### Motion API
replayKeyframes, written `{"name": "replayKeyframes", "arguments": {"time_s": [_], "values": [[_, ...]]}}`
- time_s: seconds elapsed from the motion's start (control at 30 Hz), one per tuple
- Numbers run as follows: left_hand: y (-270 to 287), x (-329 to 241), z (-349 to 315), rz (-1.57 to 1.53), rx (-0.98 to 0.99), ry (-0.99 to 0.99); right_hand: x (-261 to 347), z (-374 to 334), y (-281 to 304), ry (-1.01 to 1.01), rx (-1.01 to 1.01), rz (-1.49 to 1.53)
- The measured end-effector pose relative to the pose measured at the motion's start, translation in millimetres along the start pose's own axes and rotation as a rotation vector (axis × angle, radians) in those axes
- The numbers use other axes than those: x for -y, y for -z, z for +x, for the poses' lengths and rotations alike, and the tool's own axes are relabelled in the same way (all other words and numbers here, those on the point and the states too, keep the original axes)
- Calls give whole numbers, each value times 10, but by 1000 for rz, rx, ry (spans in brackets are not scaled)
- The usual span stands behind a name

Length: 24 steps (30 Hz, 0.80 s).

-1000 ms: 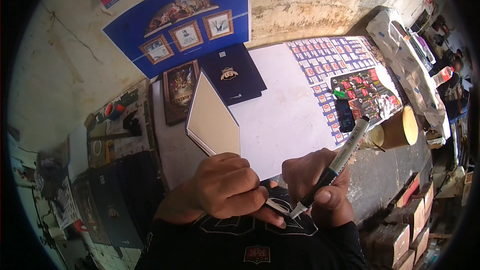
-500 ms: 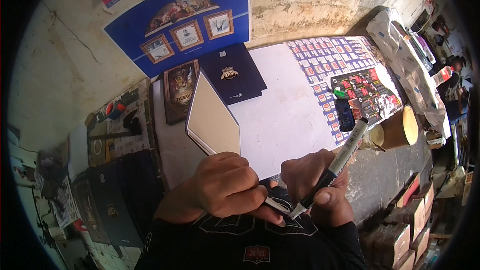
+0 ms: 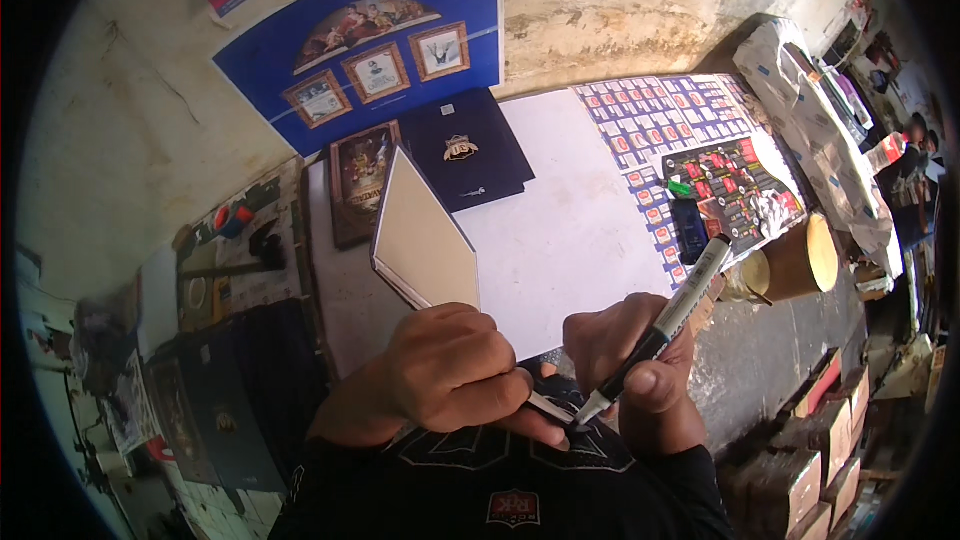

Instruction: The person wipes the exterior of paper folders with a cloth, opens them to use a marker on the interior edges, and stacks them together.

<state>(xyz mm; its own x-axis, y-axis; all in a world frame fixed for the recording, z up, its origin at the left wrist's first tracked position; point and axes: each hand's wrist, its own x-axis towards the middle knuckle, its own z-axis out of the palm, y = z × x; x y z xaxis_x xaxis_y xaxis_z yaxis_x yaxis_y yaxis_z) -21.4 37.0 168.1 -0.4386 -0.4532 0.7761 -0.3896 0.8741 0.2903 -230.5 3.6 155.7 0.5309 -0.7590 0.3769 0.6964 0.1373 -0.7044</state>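
Observation:
A thin hardcover folder (image 3: 428, 235), beige on the inner face with a dark edge, stands tilted up before me. My left hand (image 3: 455, 370) is closed around its near end, thumb and fingers pinching it close to my shirt. In my right hand (image 3: 640, 350) is a marker pen (image 3: 682, 308) with a white and black barrel. Its pale tip points down and left to the folder's near corner, beside my left fingertips. Whether the tip touches the edge is hard to tell. Part of the folder is hidden behind my left hand.
Dark blue covers (image 3: 465, 145) and a brown illustrated one (image 3: 357, 180) lie on the white-topped table (image 3: 570, 210). A phone (image 3: 690, 230) rests on printed sheets at right, near a tan cylindrical container (image 3: 800, 258). Cardboard boxes (image 3: 790, 485) are stacked lower right; more covers (image 3: 235, 420) sit lower left.
The marker's tip has shifted slightly left and down, nearer the folder's corner, and its barrel has moved a little. My left hand and the folder have hardly moved.

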Motion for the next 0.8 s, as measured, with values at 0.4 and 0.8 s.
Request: {"name": "replayKeyframes", "arguments": {"time_s": [0.4,0.8], "values": [[274,38,-236,275,-154,155,-40,-379,116,-428,234,-882],[1199,-1427,93,77,31,679,1011,1367,1444,578,13,-2042]]}}
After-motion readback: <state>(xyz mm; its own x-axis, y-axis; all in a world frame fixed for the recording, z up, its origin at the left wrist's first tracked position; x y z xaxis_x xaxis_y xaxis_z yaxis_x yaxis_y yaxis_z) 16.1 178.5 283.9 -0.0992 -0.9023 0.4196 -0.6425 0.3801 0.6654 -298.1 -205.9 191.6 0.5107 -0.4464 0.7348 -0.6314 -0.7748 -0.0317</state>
